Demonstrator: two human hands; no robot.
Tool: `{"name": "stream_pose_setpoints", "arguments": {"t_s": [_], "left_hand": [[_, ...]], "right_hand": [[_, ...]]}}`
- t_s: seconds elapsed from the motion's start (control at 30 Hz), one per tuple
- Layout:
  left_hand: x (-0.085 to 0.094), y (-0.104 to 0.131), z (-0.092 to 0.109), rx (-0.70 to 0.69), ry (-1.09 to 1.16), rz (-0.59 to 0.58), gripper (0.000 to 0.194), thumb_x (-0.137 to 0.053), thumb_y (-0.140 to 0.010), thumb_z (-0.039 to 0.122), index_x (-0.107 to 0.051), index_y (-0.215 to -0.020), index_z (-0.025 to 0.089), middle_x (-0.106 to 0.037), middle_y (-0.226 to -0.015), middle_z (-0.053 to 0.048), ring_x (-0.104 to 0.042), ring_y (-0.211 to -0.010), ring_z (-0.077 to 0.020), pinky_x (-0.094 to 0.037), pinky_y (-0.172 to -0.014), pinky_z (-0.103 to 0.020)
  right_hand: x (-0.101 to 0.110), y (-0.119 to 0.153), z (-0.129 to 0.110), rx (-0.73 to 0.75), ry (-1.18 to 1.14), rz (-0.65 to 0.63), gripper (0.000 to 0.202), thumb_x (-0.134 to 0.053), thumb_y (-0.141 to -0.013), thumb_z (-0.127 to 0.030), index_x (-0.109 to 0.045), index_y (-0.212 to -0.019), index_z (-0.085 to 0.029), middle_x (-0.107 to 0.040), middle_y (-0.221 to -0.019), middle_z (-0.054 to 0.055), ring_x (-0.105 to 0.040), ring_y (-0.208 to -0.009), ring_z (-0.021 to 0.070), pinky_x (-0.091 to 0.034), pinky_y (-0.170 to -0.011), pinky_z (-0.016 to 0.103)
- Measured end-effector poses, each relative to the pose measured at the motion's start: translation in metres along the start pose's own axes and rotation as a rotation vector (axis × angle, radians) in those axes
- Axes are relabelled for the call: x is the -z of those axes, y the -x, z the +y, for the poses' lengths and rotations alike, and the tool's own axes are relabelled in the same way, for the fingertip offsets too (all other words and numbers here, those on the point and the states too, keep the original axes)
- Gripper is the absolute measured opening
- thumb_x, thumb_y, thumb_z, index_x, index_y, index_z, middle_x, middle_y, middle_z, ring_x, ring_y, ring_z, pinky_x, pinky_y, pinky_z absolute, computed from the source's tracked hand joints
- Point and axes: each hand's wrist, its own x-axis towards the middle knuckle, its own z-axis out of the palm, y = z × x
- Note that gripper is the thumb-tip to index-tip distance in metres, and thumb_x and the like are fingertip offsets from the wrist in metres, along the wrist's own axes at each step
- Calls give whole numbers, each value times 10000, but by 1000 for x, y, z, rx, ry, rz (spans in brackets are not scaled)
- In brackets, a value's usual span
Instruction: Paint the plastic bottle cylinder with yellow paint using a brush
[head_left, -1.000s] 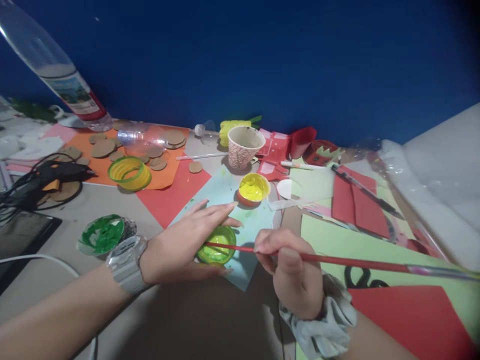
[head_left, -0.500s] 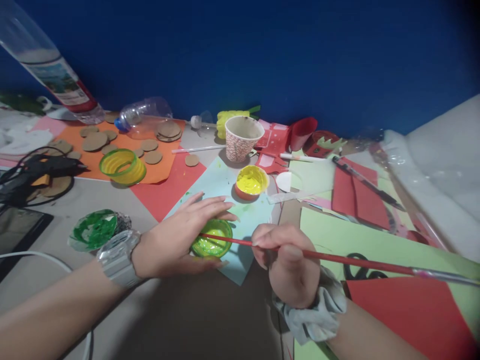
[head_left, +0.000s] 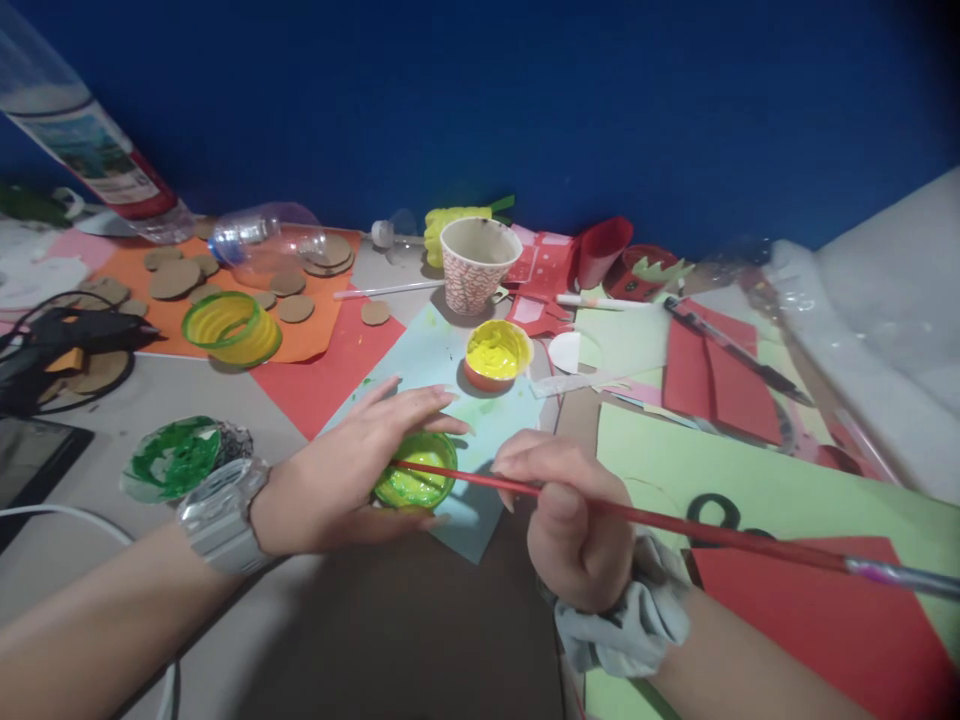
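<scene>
My left hand curls around a small green dish of yellow-green paint, fingers along its far side and thumb along the near side. In my right hand is a red paintbrush, pinched between thumb and fingers. Its thin handle end dips into the green paint, while the silver ferrule points off to the right. Both hands are over a light blue paper. Just beyond them stands a small orange-red cup of yellow paint.
Behind stands a patterned paper cup. To the left are dark green paint, a yellow ring, cardboard discs, a tilted bottle and a black glue gun. Scissors and red paper are at right.
The view has shifted slightly. My right hand and the brush have moved a little left, with the handle's end still in the green paint. My left hand stays around the dish.
</scene>
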Motion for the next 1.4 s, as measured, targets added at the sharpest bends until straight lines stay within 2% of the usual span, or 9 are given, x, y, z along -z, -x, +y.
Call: {"name": "stream_pose_setpoints", "arguments": {"t_s": [0.07, 0.13, 0.27, 0.47, 0.6, 0.83, 0.93, 1.13, 1.4], "left_hand": [[0, 0, 0, -8, -14, 12, 874, -665, -811, 344, -78, -1445, 217, -546, -1353, -144, -397, -1351, -290, -147, -1157, -570], [-1, 0, 0, -6, -36, 29, 879, -667, -803, 351, -82, -1445, 219, -493, -1399, -165, -398, -1350, -307, -183, -1145, -579], [-1, 0, 0, 18, -60, 28, 867, -659, -803, 351, -84, -1441, 229, -439, -1438, -171, -411, -1343, -306, -211, -1142, -573], [1, -3, 1, 32, -48, -1, 847, -654, -807, 366, -95, -1429, 226, -537, -1360, -122, -390, -1357, -281, -182, -1156, -555], [2, -4, 1, 58, -55, -30, 827, -655, -801, 378, -122, -1416, 231, -544, -1348, -100, -357, -1378, -277, -166, -1163, -549], [2, -3, 0, 38, -98, -33, 791, -638, -809, 389, -158, -1412, 208, -445, -1427, -146, -349, -1381, -294, -172, -1162, -545], [2, -3, 0, 29, -99, -38, 801, -639, -808, 414, -157, -1413, 206, -439, -1432, -152, -344, -1383, -299, -169, -1160, -552], [2, -2, 0, 35, -85, -35, 808, -641, -805, 435, -159, -1410, 202, -468, -1411, -145, -344, -1383, -297, -170, -1157, -558], [2, -3, 1, 29, -67, -29, 810, -634, -807, 447, -168, -1422, 198, -461, -1419, -146, -354, -1380, -294, -151, -1166, -545]], "right_hand": [[-3, -5, -5, 146, 5, -17, 220, -420, -951, -255, -637, -980, -234, -636, -855, 56, -598, -843, 204, -491, -764, 398], [-6, -9, -10, 176, -73, -19, 244, -411, -946, -191, -633, -1041, -223, -646, -903, 67, -607, -914, 218, -490, -829, 429], [-13, -9, -18, -11, -367, -57, 252, -380, -976, -197, -600, -1090, -242, -533, -676, -18, -608, -709, 170, -471, -857, 464], [-25, -1, -27, -351, -633, 32, 289, -377, -988, -359, -526, -779, -228, -402, -643, -47, -433, -605, 118, -415, -772, 351], [-29, -1, -30, -443, -715, 53, 358, -352, -985, -409, -423, -689, -221, -280, -558, -70, -305, -530, 116, -301, -591, 293], [-22, -10, -29, -554, -784, -15, 398, -331, -979, -469, -412, -683, -215, -235, -525, -86, -220, -494, 104, -188, -534, 296], [-22, -11, -30, -542, -778, -27, 394, -352, -972, -473, -424, -683, -215, -225, -525, -86, -222, -490, 102, -173, -522, 295], [-29, -6, -29, -363, -804, 79, 372, -352, -979, -443, -470, -704, -222, -202, -526, -84, -232, -481, 103, -185, -513, 279], [-26, -11, -25, -418, -792, 42, 398, -326, -985, -450, -458, -689, -220, -204, -518, -86, -217, -476, 103, -194, -521, 280]]}}
